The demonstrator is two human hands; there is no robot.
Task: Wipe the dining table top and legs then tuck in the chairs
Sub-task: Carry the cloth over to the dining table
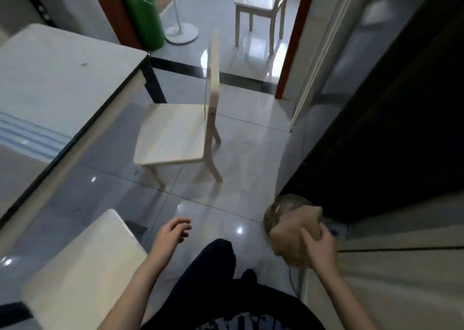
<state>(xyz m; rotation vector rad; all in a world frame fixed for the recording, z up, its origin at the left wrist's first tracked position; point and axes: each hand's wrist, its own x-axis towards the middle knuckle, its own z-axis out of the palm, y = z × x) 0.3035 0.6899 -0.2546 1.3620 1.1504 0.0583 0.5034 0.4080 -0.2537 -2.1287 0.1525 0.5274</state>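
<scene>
right hand (319, 246) grips a crumpled tan cloth (291, 231); left hand (173, 231) hangs loose, empty; grey-topped dark-edged dining table (62, 78) off to its left; pale wooden chair (173, 133) ahead looks untucked, so guessing it gets pushed in next

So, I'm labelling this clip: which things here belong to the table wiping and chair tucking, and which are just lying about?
Job: dining table, cloth gripped in the right hand, pulled-out chair, nearer chair at lower left.
Lying about: green cylinder, white fan stand.

table (57, 78) left, chair (173, 133) right of it
</scene>
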